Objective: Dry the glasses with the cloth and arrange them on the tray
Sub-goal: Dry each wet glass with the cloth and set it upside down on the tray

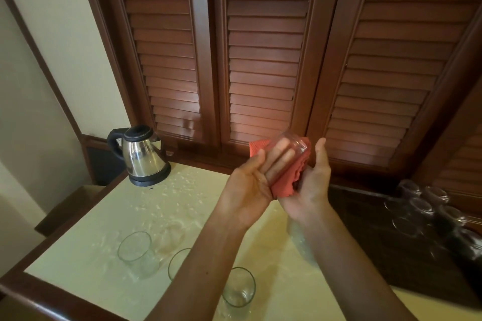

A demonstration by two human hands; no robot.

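I hold a clear glass (289,144) tilted above the table's back edge. It lies across the fingers of my left hand (250,182), which show through it, with the thumb against its side. My right hand (310,185) grips a red cloth (287,177) bunched against the glass, thumb pointing up. Three glasses (135,250) (180,263) (238,286) stand upright on the wet cream tabletop (104,229) below my left forearm. A dark tray (365,229) at the right carries several upturned glasses (422,206).
A steel electric kettle (142,156) stands at the table's back left corner. Brown louvred doors (263,60) close off the back. Another clear glass (300,240) shows partly under my right forearm. The table's wooden rim (52,300) runs along the near left.
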